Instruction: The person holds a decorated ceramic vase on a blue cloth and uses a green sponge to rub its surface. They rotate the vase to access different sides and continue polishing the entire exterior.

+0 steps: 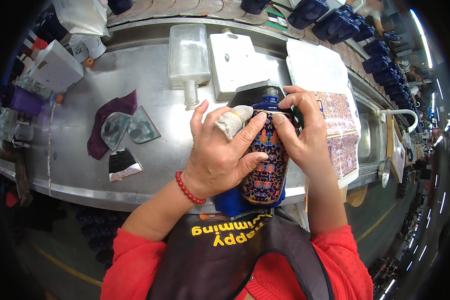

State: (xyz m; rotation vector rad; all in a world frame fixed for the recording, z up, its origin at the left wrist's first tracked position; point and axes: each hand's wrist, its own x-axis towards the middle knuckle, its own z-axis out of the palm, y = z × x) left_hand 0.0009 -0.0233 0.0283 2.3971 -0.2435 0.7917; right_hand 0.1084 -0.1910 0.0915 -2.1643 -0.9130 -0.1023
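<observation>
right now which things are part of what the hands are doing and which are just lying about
In hand: blue patterned bottle, held by the left hand and right hand; patterned decal sheets.

Lying about: clear glass bottle, white flat bottle, purple cloth, dark blue bottles.

A curved grey sheet-metal counter [155, 165] carries the work. On it lie a clear flat glass bottle [188, 57] on its side, a white flat rectangular bottle [233, 57] just beside it, a purple cloth rag [105, 120] with two translucent wedge-shaped film pieces [129, 129] resting on it, a black-and-silver foil scrap [122, 164] nearby, a white box [56, 65] at the left, and patterned decal sheets [337, 120] at the right.
</observation>
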